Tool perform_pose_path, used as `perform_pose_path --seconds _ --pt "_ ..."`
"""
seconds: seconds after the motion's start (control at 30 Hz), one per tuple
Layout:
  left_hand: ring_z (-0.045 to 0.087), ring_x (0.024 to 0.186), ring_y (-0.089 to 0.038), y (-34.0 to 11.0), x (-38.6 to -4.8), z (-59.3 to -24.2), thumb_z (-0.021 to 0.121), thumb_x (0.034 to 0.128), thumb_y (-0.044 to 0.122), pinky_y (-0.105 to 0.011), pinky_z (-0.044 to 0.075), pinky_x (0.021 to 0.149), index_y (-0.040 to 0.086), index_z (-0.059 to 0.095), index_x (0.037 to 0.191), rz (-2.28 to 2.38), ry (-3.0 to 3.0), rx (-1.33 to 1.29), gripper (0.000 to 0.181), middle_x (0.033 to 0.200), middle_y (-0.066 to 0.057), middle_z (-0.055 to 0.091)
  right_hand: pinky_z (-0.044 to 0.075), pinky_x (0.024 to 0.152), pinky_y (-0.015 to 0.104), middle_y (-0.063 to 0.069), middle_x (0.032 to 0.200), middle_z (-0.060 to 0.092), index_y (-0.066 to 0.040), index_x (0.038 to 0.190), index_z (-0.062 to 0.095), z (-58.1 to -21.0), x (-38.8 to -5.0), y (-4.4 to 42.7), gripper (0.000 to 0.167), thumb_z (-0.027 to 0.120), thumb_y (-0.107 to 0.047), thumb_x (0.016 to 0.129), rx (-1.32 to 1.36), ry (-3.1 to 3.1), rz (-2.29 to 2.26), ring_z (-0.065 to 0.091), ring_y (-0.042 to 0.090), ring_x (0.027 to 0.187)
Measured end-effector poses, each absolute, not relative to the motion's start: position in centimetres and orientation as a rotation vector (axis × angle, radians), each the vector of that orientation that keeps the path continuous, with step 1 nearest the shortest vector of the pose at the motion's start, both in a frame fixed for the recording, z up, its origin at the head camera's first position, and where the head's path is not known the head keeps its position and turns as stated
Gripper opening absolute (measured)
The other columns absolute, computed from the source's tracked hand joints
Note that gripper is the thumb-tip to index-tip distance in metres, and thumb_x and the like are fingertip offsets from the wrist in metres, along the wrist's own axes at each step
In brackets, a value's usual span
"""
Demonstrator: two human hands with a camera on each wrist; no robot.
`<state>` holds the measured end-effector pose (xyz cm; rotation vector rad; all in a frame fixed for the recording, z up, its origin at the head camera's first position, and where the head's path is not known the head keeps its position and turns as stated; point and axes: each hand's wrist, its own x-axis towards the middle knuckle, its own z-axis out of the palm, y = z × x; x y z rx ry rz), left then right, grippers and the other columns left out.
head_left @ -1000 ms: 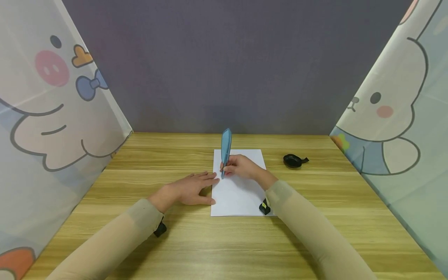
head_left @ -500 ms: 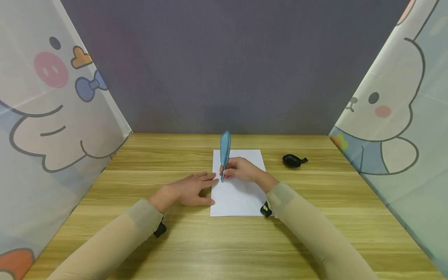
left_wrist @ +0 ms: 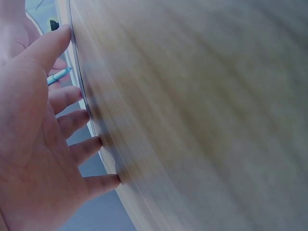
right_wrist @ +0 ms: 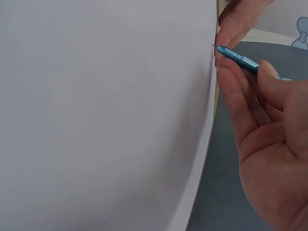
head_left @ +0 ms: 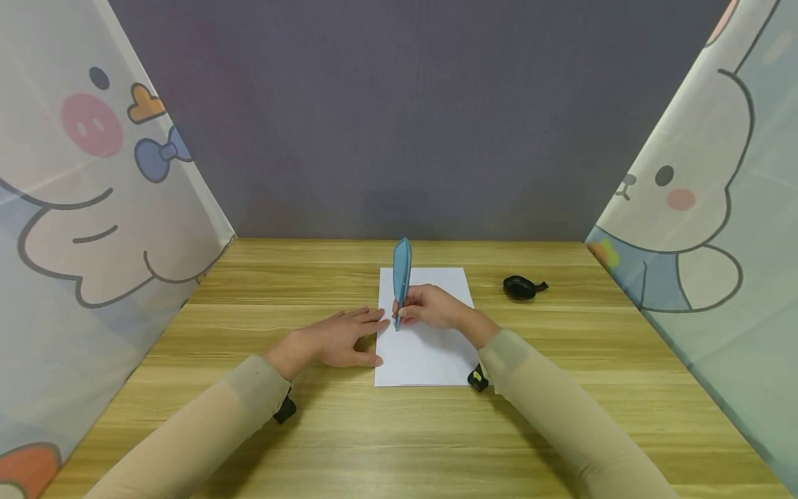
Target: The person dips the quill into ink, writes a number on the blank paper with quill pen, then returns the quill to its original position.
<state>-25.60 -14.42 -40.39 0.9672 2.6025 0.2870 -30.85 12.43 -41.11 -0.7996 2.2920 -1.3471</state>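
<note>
Fingers of the right hand (head_left: 439,306) are pinching a blue feather-topped pen (head_left: 402,267), its tip pointing down at or just above the white paper (head_left: 427,360) beneath them. Across from them, the left hand (head_left: 343,339) is lying with straight, spread fingers along the paper's edge and the table (head_left: 349,443). Putting pen to paper seems to be the step in hand, the next move probably calling for steady tip contact while the left fingers are bracing the paper.

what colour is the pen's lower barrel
The barrel is teal blue, clearest in the right wrist view.
</note>
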Motion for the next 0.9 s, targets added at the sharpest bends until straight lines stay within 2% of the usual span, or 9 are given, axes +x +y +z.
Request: perform_pose_path --seconds 0.9 --pt "0.021 0.171 -0.039 -14.3 -25.4 -40.2 0.062 0.1063 0.065 -0.072 0.024 0.133 0.019 0.036 0.174 0.28 2.609 0.964 0.085 0.184 -0.006 0.023 0.068 0.091 0.036 0.021 0.114 0.081 0.007 0.118 0.073 -40.7 -28.3 13.8 0.015 0.064 -0.003 0.11 -0.817 2.266 -1.31 0.08 0.024 0.103"
